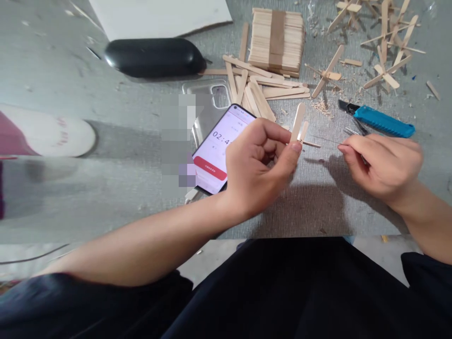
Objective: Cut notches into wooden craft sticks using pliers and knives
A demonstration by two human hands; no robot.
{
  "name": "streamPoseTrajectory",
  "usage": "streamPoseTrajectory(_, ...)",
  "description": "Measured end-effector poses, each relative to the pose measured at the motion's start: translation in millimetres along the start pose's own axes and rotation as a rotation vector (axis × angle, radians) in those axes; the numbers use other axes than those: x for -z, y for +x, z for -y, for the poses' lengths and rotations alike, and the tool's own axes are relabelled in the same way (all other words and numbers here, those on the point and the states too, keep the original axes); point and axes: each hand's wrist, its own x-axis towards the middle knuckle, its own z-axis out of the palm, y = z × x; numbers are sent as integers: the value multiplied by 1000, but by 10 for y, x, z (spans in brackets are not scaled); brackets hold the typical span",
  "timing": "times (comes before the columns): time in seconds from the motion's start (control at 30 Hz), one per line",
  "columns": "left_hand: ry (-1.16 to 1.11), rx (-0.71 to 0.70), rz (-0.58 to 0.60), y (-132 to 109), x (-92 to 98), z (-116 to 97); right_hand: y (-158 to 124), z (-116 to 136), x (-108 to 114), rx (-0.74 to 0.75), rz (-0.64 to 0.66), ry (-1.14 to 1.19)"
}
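Note:
My left hand (263,165) is closed, with thumb and fingers pinching a wooden craft stick (298,121) that points upward. Smaller cut stick pieces (310,144) cross it just past my thumb, forming a small joined piece. From there a fine thread (326,140) runs right to my right hand (383,162), whose thumb and forefinger are pressed together on its end. Whether it is thread or thin wire is hard to make out. A blue utility knife (383,120) lies just beyond my right hand, beside a partly covered metal tool (352,131).
A phone (212,160) showing a timer lies by my left wrist, near a clear case (201,89). Loose sticks (261,101), a banded stick bundle (257,40), crossed-stick pieces (326,75) and a black case (155,57) lie farther back. A white-and-pink object (70,134) is left.

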Motion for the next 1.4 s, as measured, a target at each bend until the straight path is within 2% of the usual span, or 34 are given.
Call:
streamPoseTrajectory(0.2,-113,44,24,-34,-16,-2,2,30,8,-3,-4,7)
streamPoseTrajectory(0.33,-108,96,60,-37,-3,5,-12,36,1,-22,8,-37)
streamPoseTrajectory(0.67,-160,119,131,-53,4,-9,0,48,15,-2,-3,-17)
streamPoseTrajectory(1.07,-179,98,161,-70,-3,-8,-16,55,25,12,26,-21)
streamPoseTrajectory(1.4,-235,181,176,-64,9,2,-38,24,-14,-14,72,-36)
